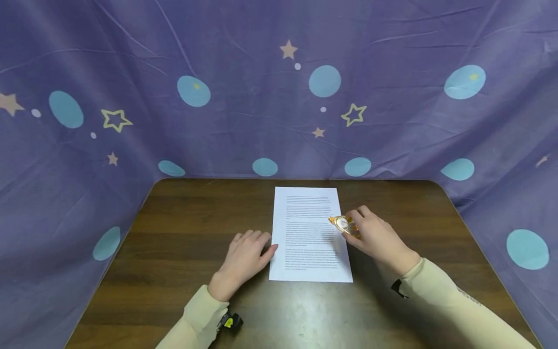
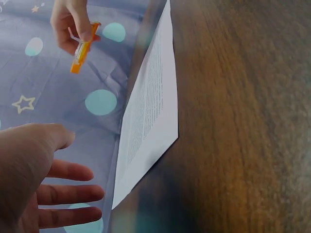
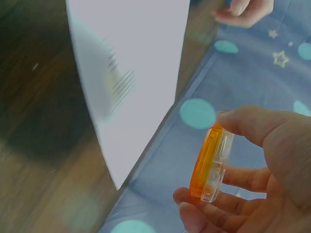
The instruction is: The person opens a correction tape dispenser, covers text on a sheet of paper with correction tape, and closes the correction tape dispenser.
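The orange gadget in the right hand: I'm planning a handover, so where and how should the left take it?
Probably best to pinch the gadget by its narrow orange tip, across the broad faces, the left hand coming from the left: that end pokes out free toward it, the body is thin, and the right hand grips farther back.

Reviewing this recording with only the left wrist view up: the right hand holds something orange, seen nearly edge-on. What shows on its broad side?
Observer: In the head view, a pale round disc shows on the orange and clear case.
Operator: How does the case line up with the sheet of paper?
Observer: In the head view, it overlaps the right edge of the sheet of paper.
Operator: And the left hand?
Observer: Its thumb tip overlaps the opposite, left edge in the head view.
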The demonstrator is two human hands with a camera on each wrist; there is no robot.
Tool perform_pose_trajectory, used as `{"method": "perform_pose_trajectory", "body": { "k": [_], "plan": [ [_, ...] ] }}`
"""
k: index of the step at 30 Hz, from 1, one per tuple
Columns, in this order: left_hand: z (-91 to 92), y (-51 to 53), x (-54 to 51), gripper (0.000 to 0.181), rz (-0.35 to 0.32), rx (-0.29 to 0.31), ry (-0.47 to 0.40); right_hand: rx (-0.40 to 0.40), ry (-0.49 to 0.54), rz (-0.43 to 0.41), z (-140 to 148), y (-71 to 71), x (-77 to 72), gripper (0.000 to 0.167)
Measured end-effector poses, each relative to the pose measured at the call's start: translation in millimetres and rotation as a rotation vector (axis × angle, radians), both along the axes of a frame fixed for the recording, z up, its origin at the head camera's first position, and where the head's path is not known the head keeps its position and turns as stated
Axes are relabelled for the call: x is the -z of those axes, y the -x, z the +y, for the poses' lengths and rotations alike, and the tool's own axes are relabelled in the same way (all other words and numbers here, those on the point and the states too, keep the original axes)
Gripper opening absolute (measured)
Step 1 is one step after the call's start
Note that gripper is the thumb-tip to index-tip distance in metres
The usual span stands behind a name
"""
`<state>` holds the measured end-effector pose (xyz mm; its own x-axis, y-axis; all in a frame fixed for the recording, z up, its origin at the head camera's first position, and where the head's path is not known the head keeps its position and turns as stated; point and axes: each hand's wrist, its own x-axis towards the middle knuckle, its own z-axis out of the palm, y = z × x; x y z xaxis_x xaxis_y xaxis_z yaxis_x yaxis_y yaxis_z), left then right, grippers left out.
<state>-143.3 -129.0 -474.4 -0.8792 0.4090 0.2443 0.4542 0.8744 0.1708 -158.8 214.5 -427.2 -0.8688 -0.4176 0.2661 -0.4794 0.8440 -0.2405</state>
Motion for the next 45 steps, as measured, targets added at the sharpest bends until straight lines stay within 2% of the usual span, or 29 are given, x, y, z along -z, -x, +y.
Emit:
{"method": "perform_pose_trajectory", "body": {
  "k": [5, 16, 21, 26, 29, 32, 36, 39, 41, 45],
  "plan": [
    [1.1, -1.4, -1.0, 0.032, -0.001, -0.002, 0.005, -0.051, -0.006, 0.036, -11.6, -6.1, -4.5, 0.040],
    [2.0, -6.5, -2.3, 0.028, 0.000, 0.013, -0.003, -0.103, 0.055, -0.024, -19.4, -5.3, -4.0, 0.047],
    [5.4, -6.2, -2.8, 0.028, -0.025, 0.019, -0.008, -0.148, 0.118, -0.042, -18.8, -2.4, 0.2, 0.038],
    [11.5, -4.1, -3.1, 0.025, -0.069, 0.042, -0.048, -0.213, 0.181, -0.051, -19.1, -2.7, 1.6, 0.031],
    [17.5, -0.7, -6.1, 0.020, -0.081, 0.066, -0.121, -0.231, 0.201, -0.067, -20.0, -3.6, 0.0, 0.030],
    [27.0, 4.6, -11.1, 0.017, -0.093, 0.103, -0.257, -0.233, 0.216, -0.094, -21.1, -4.5, -3.8, 0.029],
    [43.3, 12.9, -17.3, 0.024, -0.121, 0.169, -0.457, -0.235, 0.228, -0.130, -23.2, -6.3, -8.3, 0.029],
    [54.4, 18.4, -20.2, 0.025, -0.146, 0.215, -0.570, -0.243, 0.240, -0.143, -25.8, -8.2, -10.4, 0.030],
    [59.7, 20.6, -21.5, 0.021, -0.165, 0.238, -0.625, -0.251, 0.248, -0.140, -27.3, -9.8, -11.8, 0.029],
    [65.3, 22.8, -22.9, 0.012, -0.214, 0.249, -0.677, -0.264, 0.252, -0.114, -26.9, -11.8, -12.4, 0.028]
  ]
}}
